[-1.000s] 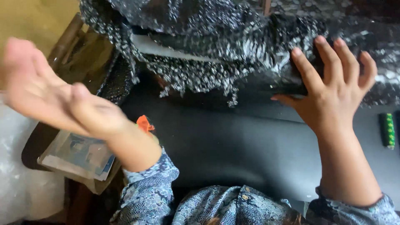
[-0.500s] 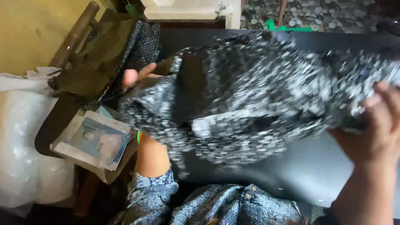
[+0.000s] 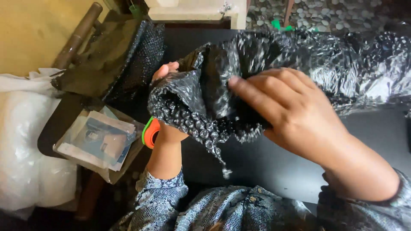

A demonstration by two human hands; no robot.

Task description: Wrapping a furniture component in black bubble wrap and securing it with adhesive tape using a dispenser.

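Far left there's a heap of clear plastic wrap [image 3: 25,171], then a clear bag of paper packets [image 3: 96,143] sitting just left of the black table [image 3: 265,167]. None of that is being touched.

The left hand [image 3: 165,72] is mostly buried. Only a couple of fingertips poke out above the fold of the black bubble wrap [image 3: 342,68], plus the wrist below with its orange and green band [image 3: 150,131]. Looks like the hand is up inside or behind the sheet and gripping it, but I honestly can't tell how the fingers are curled.

The wrap itself is bunched over the middle of the table and trails off to the right edge. I'd guess it's super light, floppy and a bit slick, so it'll sag and slide wherever it isn't pinched. The bubbles pop if squeezed hard, so the gathered edge seems the best spot to grab.

The right hand [image 3: 295,115] lies on the near front of the bundle, fingers spread left and pressing down onto the folds, thumb hidden underneath.

Can't see how long the sheet is, since it's cut off on the right.
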